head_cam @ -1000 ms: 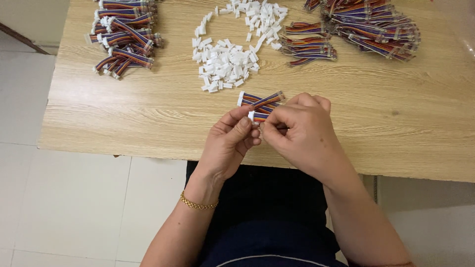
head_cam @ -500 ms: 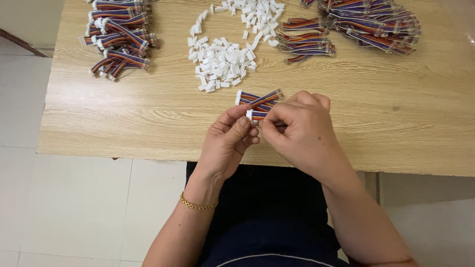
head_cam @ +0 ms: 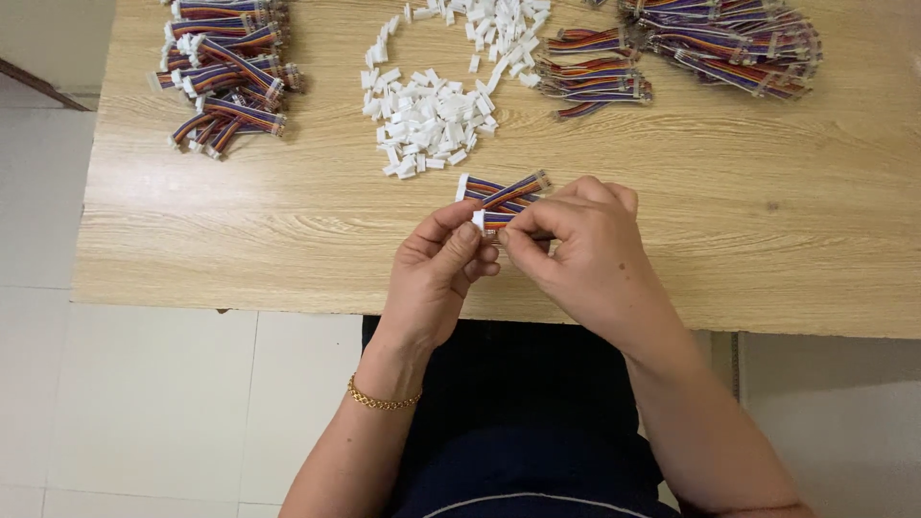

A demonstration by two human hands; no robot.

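Observation:
My left hand (head_cam: 436, 273) and my right hand (head_cam: 585, 254) meet over the front part of the wooden table (head_cam: 288, 221). Between their fingertips they pinch a short multicoloured ribbon cable with a white connector (head_cam: 491, 220) at its end. Just beyond the fingers two more short ribbon cables (head_cam: 504, 189) lie on the table, one crossed over the other. A gold chain bracelet (head_cam: 382, 400) sits on my left wrist.
A heap of small white plastic connectors (head_cam: 432, 115) lies in the middle of the table. Finished cable bundles (head_cam: 225, 72) are piled at the back left. More striped cables (head_cam: 672, 48) are heaped at the back right. White floor tiles (head_cam: 144, 403) show below the table edge.
Both hands stay together on the same cable with only small finger movements. The view has shifted slightly, so the table items sit a little higher in the frame.

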